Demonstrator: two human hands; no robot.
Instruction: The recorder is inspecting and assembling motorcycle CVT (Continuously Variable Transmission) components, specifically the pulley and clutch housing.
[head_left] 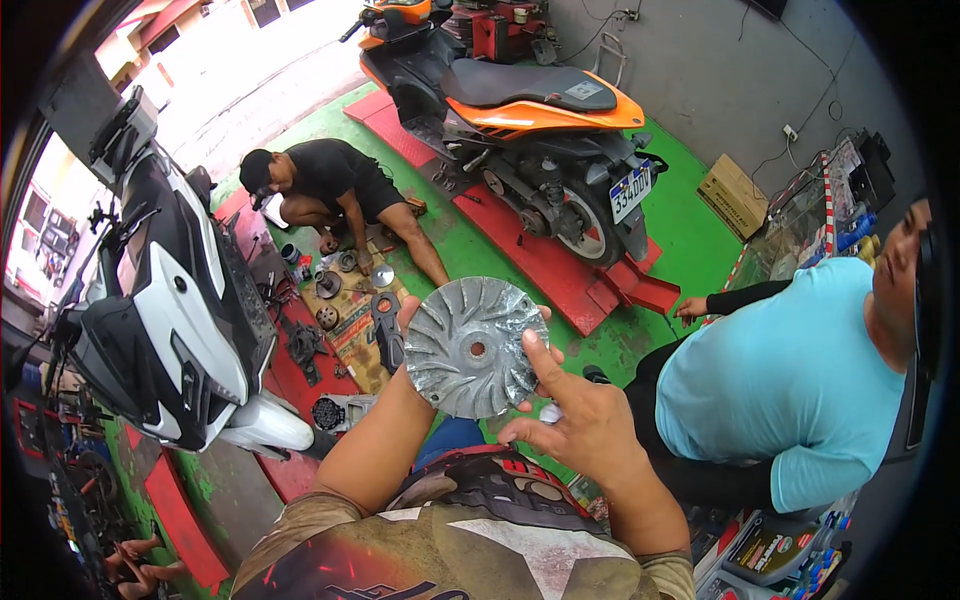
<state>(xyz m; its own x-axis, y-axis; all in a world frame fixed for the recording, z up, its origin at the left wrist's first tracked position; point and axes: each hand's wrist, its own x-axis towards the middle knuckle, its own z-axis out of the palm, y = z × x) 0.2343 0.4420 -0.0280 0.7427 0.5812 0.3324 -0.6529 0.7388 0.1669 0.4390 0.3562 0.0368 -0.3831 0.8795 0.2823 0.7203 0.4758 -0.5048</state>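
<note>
Silvery metal disc point(473, 348), round, curved fan fins circling a small centre hole; left hand point(412, 318) grips its edge; right hand point(580, 425) loosely open, forefinger touching it.

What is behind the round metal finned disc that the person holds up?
The left hand is behind the finned disc, mostly covered; only fingertips show at its rim. The right hand touches its front.

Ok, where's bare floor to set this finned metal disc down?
Bare green floor lies between the orange scooter and the cardboard box. The cardboard mat by the crouching person is crowded with parts, beside the white scooter.
</note>
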